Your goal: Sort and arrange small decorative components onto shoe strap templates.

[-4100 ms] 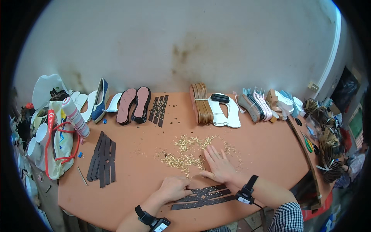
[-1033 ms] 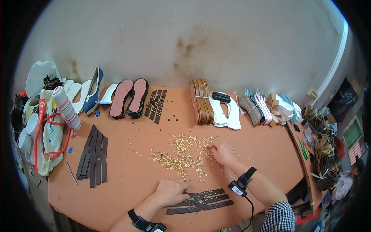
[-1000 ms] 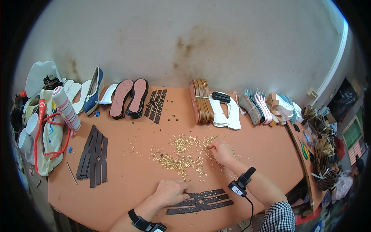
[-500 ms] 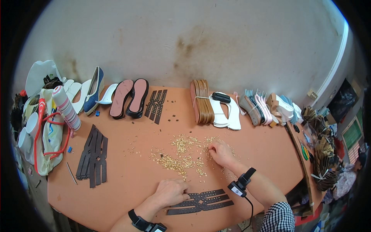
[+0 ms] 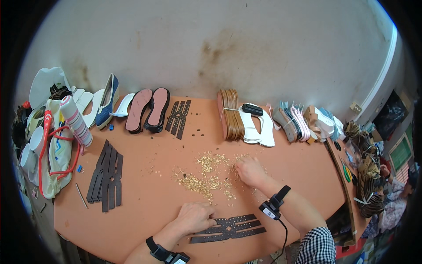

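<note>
In front of me lies a dark brown cut-out shoe upper (image 5: 228, 228), its split strips dotted with small gold studs. My left hand (image 5: 196, 217) rests on its left end, fingers curled and closed on the strip there. My right hand (image 5: 250, 170) is at the right side of the scattered gold studs (image 5: 198, 185), fingertips pinched together and pointing down among them. Whatever is between those fingertips is hidden. Both wrists carry black straps with small devices; a cable hangs from the right one.
Plain dark uppers (image 5: 107, 179) lie stacked at left beside a thin metal rod (image 5: 81, 195). Another studded upper (image 5: 178, 119), pink-lined soles (image 5: 157, 110), a bundle of brown soles (image 5: 230, 115) and a spray can (image 5: 76, 121) stand farther back. A person (image 5: 398, 193) is at the far right.
My right hand has shifted very slightly left among the studs. My left hand stays on the upper. At the far right, the other person has moved a little.
</note>
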A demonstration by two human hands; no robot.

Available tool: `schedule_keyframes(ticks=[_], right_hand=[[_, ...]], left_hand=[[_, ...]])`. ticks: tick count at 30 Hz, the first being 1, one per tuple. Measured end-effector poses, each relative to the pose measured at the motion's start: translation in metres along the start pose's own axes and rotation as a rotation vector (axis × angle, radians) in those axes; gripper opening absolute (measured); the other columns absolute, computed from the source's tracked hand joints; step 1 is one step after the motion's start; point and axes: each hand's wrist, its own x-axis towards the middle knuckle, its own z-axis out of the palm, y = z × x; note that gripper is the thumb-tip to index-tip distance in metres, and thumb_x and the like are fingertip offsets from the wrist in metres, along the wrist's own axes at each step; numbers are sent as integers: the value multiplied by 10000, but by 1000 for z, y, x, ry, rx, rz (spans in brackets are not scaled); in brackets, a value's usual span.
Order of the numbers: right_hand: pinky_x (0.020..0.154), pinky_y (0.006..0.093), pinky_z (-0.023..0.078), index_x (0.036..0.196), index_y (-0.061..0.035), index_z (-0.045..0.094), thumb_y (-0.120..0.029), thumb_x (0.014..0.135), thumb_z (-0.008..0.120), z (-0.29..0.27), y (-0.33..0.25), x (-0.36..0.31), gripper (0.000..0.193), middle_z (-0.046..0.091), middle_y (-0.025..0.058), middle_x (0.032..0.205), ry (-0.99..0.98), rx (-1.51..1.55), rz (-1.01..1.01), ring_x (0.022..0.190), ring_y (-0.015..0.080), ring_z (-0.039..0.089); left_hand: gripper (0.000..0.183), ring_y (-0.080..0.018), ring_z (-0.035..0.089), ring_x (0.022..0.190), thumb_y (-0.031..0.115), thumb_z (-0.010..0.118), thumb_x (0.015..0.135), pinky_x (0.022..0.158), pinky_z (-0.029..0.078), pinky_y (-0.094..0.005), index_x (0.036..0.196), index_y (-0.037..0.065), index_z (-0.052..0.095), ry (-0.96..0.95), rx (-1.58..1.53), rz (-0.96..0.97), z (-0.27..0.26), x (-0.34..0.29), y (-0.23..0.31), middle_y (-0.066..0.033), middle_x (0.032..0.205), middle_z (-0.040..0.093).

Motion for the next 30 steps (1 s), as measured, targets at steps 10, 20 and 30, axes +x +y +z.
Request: schedule_keyframes(ticks=[10, 20, 30], right_hand=[[715, 445, 526, 763, 26, 656, -76, 760, 503, 5, -1, 10, 183, 654, 217, 802, -96, 4, 173, 771, 366, 644], [775, 404, 516, 943, 11, 619, -88, 803, 512, -20, -34, 7, 203, 618, 214, 956, -234, -259, 67, 912, 339, 618], [786, 417, 492, 945, -17, 625, -112, 858, 530, 0, 17, -17, 160, 632, 188, 899, -17, 144, 95, 880, 344, 609]], left_hand=[[237, -279, 628, 812, 341, 687, 734, 671, 485, -404, 814, 119, 665, -73, -39, -51, -6, 3, 5, -73, 838, 637], [227, -277, 640, 790, 317, 696, 716, 665, 495, -397, 818, 116, 680, -34, -27, -53, -4, -2, 4, -74, 825, 650], [256, -284, 635, 784, 339, 693, 723, 650, 486, -406, 796, 96, 652, -38, -35, -43, -1, 1, 0, -83, 814, 649]])
